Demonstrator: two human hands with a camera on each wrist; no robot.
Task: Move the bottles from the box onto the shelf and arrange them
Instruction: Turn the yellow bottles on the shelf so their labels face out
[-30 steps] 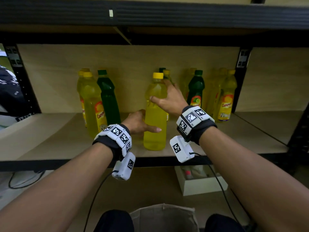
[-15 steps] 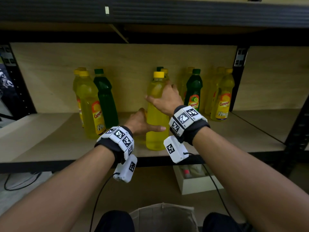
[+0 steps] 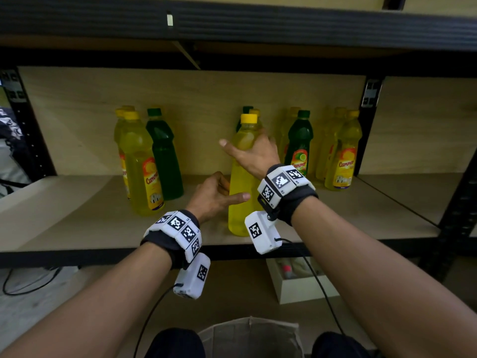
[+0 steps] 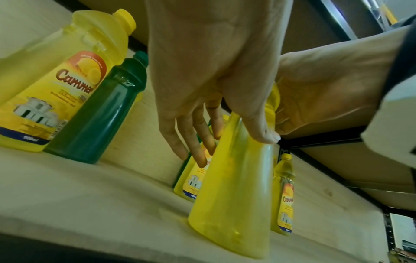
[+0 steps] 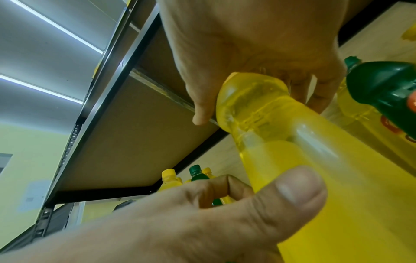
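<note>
A plain yellow bottle (image 3: 242, 177) with a yellow cap stands upright near the front edge of the wooden shelf (image 3: 77, 223), no label showing. My right hand (image 3: 254, 156) wraps its shoulder from the right, thumb sticking out to the left. My left hand (image 3: 219, 195) holds its lower body, thumb across the front and fingers behind. In the left wrist view the left hand (image 4: 216, 89) has the bottle (image 4: 231, 195) between thumb and fingers. In the right wrist view the right hand (image 5: 247, 53) cups the bottle's neck (image 5: 252, 99).
Labelled yellow bottles (image 3: 140, 166) and a green bottle (image 3: 164, 156) stand at the left. More green (image 3: 299, 143) and yellow bottles (image 3: 343, 156) stand behind and to the right. A white box (image 3: 304, 288) sits on the level below. A beige container (image 3: 247, 337) lies between my knees.
My right hand has shifted round the bottle's upper part and its thumb now points out to the left. The left hand and the bottle keep their place on the shelf.
</note>
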